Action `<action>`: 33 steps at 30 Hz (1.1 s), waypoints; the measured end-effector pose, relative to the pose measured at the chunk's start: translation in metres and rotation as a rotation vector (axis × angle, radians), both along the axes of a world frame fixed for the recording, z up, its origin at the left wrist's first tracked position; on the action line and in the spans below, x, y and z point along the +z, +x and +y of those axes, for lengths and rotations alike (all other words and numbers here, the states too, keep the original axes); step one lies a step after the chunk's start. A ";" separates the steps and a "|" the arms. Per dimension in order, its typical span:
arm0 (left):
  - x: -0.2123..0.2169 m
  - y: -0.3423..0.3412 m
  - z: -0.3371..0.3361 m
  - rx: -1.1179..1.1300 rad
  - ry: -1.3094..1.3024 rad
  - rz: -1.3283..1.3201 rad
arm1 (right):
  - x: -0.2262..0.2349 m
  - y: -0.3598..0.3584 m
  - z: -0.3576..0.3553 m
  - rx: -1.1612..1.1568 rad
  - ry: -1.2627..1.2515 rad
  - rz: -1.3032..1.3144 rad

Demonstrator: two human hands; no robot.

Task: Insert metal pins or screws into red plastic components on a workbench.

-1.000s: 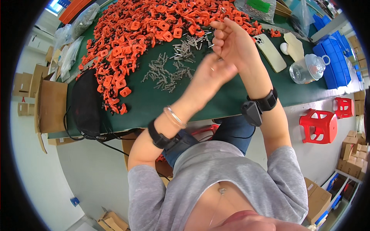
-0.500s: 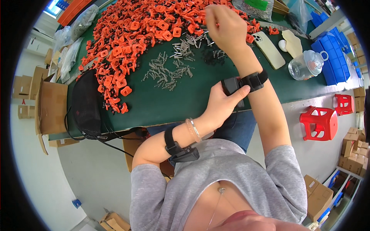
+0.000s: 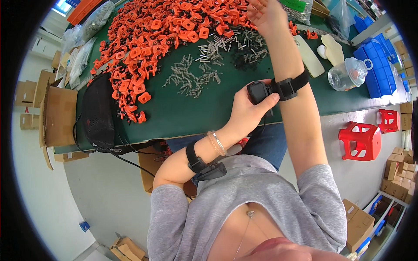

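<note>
My left hand (image 3: 249,109) grips the black strapped device (image 3: 261,90) worn on my right forearm, thumb and fingers closed around it. My right hand (image 3: 266,12) is raised over the far part of the green table (image 3: 187,115), above the heap of orange plastic parts (image 3: 170,30); its fingers are loosely curled and I cannot tell whether they hold anything. Several small metal springs (image 3: 196,76) lie scattered on the table between the orange heap and my arms. A second black strapped device (image 3: 204,167) sits on my left forearm.
A black mesh bag (image 3: 98,113) with cables lies at the table's left edge. A clear plastic jar (image 3: 348,74), cream flat pieces (image 3: 320,54) and blue bins (image 3: 374,65) stand at the right. Red stools (image 3: 359,139) and cardboard boxes (image 3: 52,113) stand on the floor.
My right hand has stretched farther over the orange heap. My left hand came back from the table and closed on the device on my right forearm.
</note>
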State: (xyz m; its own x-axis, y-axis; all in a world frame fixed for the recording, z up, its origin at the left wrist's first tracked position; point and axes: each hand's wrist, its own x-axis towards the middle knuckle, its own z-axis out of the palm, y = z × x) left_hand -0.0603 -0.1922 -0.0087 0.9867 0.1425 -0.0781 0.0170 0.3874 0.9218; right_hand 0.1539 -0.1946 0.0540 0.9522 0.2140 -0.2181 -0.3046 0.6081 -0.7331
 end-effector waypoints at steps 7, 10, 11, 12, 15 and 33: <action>-0.002 0.009 0.000 -0.083 0.072 -0.061 | -0.025 0.045 -0.063 0.032 1.155 0.677; 0.000 0.003 0.003 -0.127 0.167 -0.010 | -0.034 0.033 -0.063 -0.535 0.519 0.108; 0.001 0.001 0.006 -0.122 0.272 0.026 | -0.031 0.013 -0.053 -0.680 0.098 -0.206; 0.004 0.002 0.008 -0.107 0.271 0.026 | -0.032 0.007 -0.047 -0.665 0.100 -0.207; 0.007 -0.002 -0.005 -0.091 0.224 0.043 | -0.044 0.007 -0.038 -1.061 -0.989 -1.569; -0.017 -0.006 -0.016 0.010 -0.137 0.015 | -0.013 0.000 -0.011 -0.145 -0.190 -0.287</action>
State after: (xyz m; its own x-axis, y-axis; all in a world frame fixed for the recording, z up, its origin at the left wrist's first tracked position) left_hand -0.0666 -0.2081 -0.0262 0.9840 0.1390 -0.1117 0.0256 0.5097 0.8600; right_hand 0.1537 -0.2059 0.0411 0.9978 0.0540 0.0393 0.0091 0.4743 -0.8803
